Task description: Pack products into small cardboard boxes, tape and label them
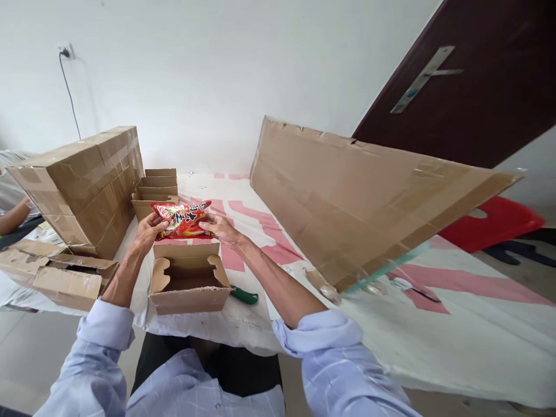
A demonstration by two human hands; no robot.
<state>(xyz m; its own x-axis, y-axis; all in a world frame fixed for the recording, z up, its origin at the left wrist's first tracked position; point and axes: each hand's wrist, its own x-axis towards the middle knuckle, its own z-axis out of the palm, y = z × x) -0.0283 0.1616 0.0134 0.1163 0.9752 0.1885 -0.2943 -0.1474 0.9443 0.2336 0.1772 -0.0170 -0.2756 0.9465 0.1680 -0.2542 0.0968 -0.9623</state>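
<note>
A red, glossy instant noodle packet point(185, 219) with dark lettering and a food picture is held up between my two hands. My left hand point(150, 230) pinches its left end, thumb in front. On the other end, my right hand point(220, 227) grips with thumb and fingers. Just below and nearer to me stands a small cardboard box point(189, 301), its top open and its inside in shadow. Beside that box, on its right, lies a green-handled tool point(244, 295), partly hidden behind the box.
Taped cartons point(87, 174) are stacked at the left, with opened boxes point(69, 284) before them. Behind the packet stands another open box point(155, 188). A big cardboard sheet point(369, 197) leans at the right. Another person's arm point(15, 217) shows at the far left.
</note>
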